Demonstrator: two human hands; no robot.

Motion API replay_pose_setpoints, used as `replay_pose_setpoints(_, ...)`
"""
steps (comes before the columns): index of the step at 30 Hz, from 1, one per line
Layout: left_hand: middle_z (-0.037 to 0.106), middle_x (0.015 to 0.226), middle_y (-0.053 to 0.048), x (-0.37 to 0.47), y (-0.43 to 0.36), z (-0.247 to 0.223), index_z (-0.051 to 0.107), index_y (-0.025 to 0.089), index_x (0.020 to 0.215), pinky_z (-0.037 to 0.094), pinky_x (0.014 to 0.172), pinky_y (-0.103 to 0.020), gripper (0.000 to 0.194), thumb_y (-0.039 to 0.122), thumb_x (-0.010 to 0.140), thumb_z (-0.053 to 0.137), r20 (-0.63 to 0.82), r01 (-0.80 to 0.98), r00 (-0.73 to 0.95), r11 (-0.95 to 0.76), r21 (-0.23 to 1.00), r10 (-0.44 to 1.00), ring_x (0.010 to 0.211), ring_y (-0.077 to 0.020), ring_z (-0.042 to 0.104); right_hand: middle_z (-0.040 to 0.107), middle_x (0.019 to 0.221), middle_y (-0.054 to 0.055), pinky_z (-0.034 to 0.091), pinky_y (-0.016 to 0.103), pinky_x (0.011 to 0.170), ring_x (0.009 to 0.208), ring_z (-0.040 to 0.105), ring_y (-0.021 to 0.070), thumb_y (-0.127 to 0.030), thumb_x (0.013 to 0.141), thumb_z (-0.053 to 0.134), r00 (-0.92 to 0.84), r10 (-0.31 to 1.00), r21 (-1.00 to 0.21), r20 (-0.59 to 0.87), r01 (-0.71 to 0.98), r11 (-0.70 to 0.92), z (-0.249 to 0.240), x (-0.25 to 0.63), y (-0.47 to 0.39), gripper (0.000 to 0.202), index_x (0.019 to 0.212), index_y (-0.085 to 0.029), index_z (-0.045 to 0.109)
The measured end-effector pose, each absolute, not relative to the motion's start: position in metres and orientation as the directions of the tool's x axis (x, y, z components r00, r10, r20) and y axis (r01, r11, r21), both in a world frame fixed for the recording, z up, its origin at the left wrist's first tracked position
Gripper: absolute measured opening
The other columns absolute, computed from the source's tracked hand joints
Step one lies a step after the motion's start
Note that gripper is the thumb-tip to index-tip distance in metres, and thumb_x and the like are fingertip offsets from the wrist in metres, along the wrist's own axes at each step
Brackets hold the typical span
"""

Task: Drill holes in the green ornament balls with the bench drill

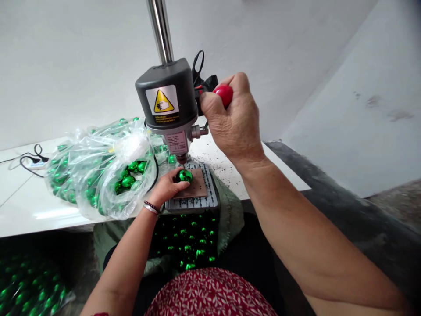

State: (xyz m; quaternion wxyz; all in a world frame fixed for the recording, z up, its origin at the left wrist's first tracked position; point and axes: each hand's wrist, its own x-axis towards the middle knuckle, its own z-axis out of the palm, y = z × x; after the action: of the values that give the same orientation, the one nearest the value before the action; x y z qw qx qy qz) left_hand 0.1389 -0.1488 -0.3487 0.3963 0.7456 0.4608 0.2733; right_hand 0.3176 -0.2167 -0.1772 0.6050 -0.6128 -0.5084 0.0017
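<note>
Green ball (186,176): round and glossy as a mirror, a strong clear green with pale glints on top and dark reflections round its sides; it sits on the brown board, right beneath the drill bit (184,166). Whether the tip has gone into it, I can't tell from here.
Left hand (169,186): reaches in from the left and grips the ball, thumb bent along its near side, fingers on the far left of it.
Wrist: a dark bead bracelet (151,205) beside a silvery bangle (150,209).
Right hand (235,120): raised, fingers closed round a red knob (224,95) at the drill's right side.
Drill (166,94): dark grey casing on a shiny pole, a yellow warning triangle on its front.
Brown board (200,185): flat, lying on a grooved metal base (213,201) strewn with dark bits.
Plastic bag (87,164): clear and crumpled, to the left on the white table (19,193), bulging with similar green balls.
Below the near edge: many more shiny balls (190,248), half lost in shadow, beside a dull green cloth (230,215).
</note>
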Motion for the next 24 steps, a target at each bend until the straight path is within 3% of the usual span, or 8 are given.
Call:
replay_pose_setpoints(5,0.072,0.12,-0.006,0.135,-0.138,-0.349,0.069,0.019,0.121,0.041,0.11,-0.044,0.056,0.037,0.068,0.075,-0.038,0.429,0.443,-0.174,0.886,0.895,0.117,-0.03,0.062,0.044,0.075,-0.004,0.041,0.019,0.068,0.065,0.042,0.0048,-0.035,0.088,0.057,0.504,0.638,-0.762,0.582,0.612,0.212,-0.175,0.316,-0.218,0.025,0.084,-0.021,0.038)
replay_pose_setpoints(10,0.074,0.112,-0.003,0.133,-0.13,-0.346,0.073,0.021,0.112,0.043,0.108,-0.044,0.048,0.036,0.067,0.076,-0.058,0.392,0.514,-0.174,0.903,0.856,0.114,-0.03,0.063,0.043,0.074,-0.004,0.041,0.02,0.069,0.066,0.039,0.0063,-0.034,0.087,0.058,0.514,0.618,-0.764,0.595,0.6,0.236,-0.175,0.315,-0.22,0.025,0.081,-0.021,0.037)
replay_pose_setpoints(14,0.074,0.112,-0.005,0.136,-0.131,-0.347,0.071,0.018,0.117,0.044,0.107,-0.044,0.056,0.036,0.065,0.077,-0.06,0.388,0.517,-0.171,0.906,0.854,0.113,-0.0291,0.064,0.044,0.074,-0.004,0.041,0.021,0.072,0.066,0.04,0.0066,-0.032,0.088,0.057,0.503,0.631,-0.758,0.591,0.613,0.221,-0.175,0.315,-0.22,0.025,0.081,-0.022,0.036)
replay_pose_setpoints(18,0.071,0.119,-0.008,0.141,-0.136,-0.348,0.066,0.015,0.126,0.045,0.106,-0.044,0.066,0.032,0.063,0.078,-0.011,0.415,0.507,-0.232,0.88,0.862,0.113,-0.0287,0.064,0.043,0.073,-0.005,0.04,0.02,0.07,0.065,0.038,0.006,-0.032,0.087,0.058,0.501,0.612,-0.755,0.612,0.6,0.264,-0.176,0.315,-0.219,0.025,0.081,-0.021,0.037)
replay_pose_setpoints(24,0.068,0.128,-0.011,0.147,-0.15,-0.343,0.066,0.016,0.127,0.041,0.112,-0.044,0.065,0.024,0.064,0.08,0.08,0.51,0.517,-0.382,0.771,0.852,0.12,-0.03,0.06,0.039,0.07,-0.007,0.035,0.015,0.063,0.061,0.034,0.0014,-0.028,0.085,0.061,0.517,0.618,-0.782,0.593,0.552,0.288,-0.174,0.316,-0.219,0.024,0.081,-0.019,0.039)
